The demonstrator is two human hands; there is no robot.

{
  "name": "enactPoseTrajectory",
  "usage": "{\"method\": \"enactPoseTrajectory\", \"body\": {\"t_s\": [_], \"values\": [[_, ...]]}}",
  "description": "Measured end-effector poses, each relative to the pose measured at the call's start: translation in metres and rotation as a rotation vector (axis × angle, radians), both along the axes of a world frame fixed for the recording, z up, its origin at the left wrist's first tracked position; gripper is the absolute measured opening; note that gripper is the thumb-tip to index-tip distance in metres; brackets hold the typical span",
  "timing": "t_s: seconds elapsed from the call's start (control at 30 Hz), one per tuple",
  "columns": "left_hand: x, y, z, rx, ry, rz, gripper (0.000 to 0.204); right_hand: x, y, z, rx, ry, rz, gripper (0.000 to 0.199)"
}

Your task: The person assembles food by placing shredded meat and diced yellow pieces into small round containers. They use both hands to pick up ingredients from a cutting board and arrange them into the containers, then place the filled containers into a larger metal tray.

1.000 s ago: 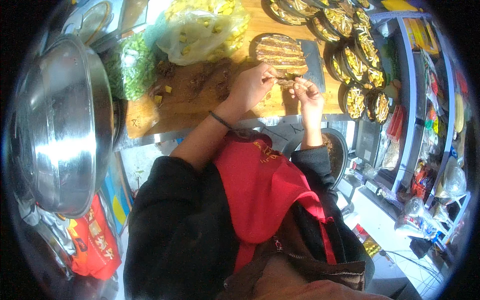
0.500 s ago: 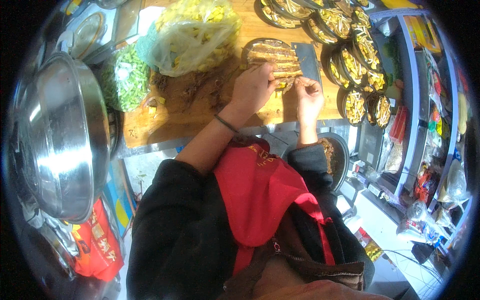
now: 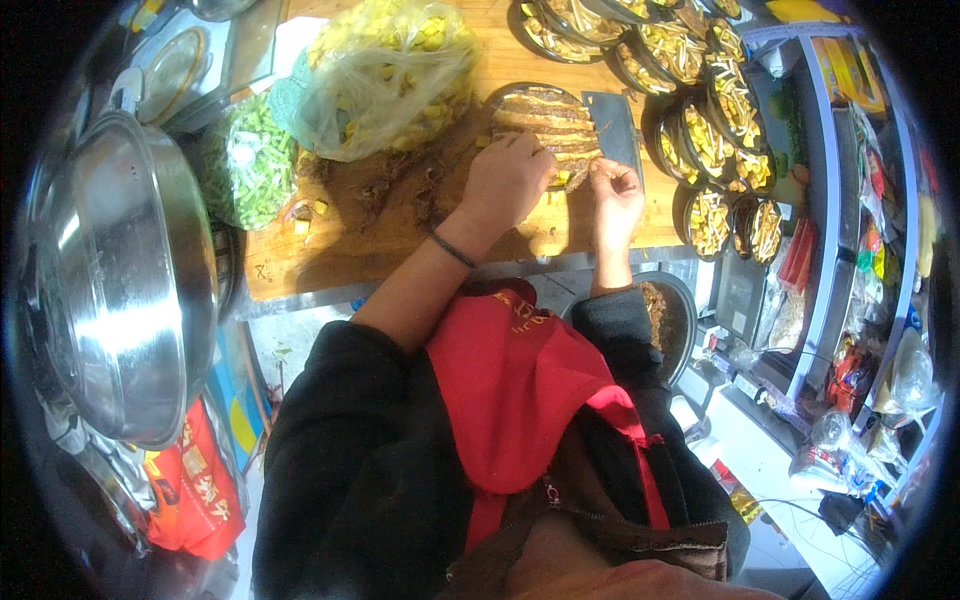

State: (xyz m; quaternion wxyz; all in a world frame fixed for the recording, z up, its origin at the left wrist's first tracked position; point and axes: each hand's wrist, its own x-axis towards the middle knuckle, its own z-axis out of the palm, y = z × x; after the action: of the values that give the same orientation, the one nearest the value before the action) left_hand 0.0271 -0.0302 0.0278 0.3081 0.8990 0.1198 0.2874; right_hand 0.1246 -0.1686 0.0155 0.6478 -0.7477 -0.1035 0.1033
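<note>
Bowl (image 3: 493,101) of dark strips (image 3: 545,118) on wooden board (image 3: 335,240), far side of both hands, presumably for two-handed reach. Left hand (image 3: 510,180) curled over near-left edge; right hand (image 3: 615,190) at near-right, thumb and fingertip close together. Can't tell if either grips a strip. Filled bowls (image 3: 689,225) grouped right, likely keeping them out of the way.

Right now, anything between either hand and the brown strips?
Nothing visible: the left hand overlaps the brown strips at near left, the right hand is at their near right edge. The dark slab lies alongside, not between.
</note>
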Motion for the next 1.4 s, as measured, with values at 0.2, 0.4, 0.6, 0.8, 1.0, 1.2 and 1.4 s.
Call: {"method": "enactPoseTrajectory", "body": {"t_s": [0.2, 0.4, 0.6, 0.8, 1.0, 1.2, 1.4], "values": [[-0.001, 0.001, 0.001, 0.019, 0.016, -0.040, 0.008, 0.001, -0.006, -0.006, -0.011, 0.050, -0.001, 0.009], [-0.005, 0.002, 0.002, -0.045, -0.060, -0.016, 0.007, -0.003, -0.007, 0.001, 0.069, 0.096, -0.004, 0.009], [-0.012, 0.006, 0.003, -0.123, -0.019, 0.040, 0.011, -0.005, -0.008, 0.002, 0.084, 0.051, -0.029, 0.010], [-0.018, 0.014, 0.006, -0.354, -0.102, 0.144, 0.011, -0.006, -0.009, 0.004, 0.085, 0.031, -0.007, 0.014], [-0.025, 0.014, 0.008, -0.340, -0.128, 0.149, 0.014, -0.010, -0.004, 0.005, -0.066, -0.069, 0.070, 0.021], [-0.026, 0.010, 0.003, -0.370, -0.157, 0.140, 0.012, -0.008, -0.005, 0.004, -0.264, -0.228, 0.103, 0.016], [-0.028, 0.005, 0.001, -0.413, -0.147, 0.096, 0.010, -0.014, -0.005, 0.015, -0.146, -0.108, 0.131, 0.013]]}}
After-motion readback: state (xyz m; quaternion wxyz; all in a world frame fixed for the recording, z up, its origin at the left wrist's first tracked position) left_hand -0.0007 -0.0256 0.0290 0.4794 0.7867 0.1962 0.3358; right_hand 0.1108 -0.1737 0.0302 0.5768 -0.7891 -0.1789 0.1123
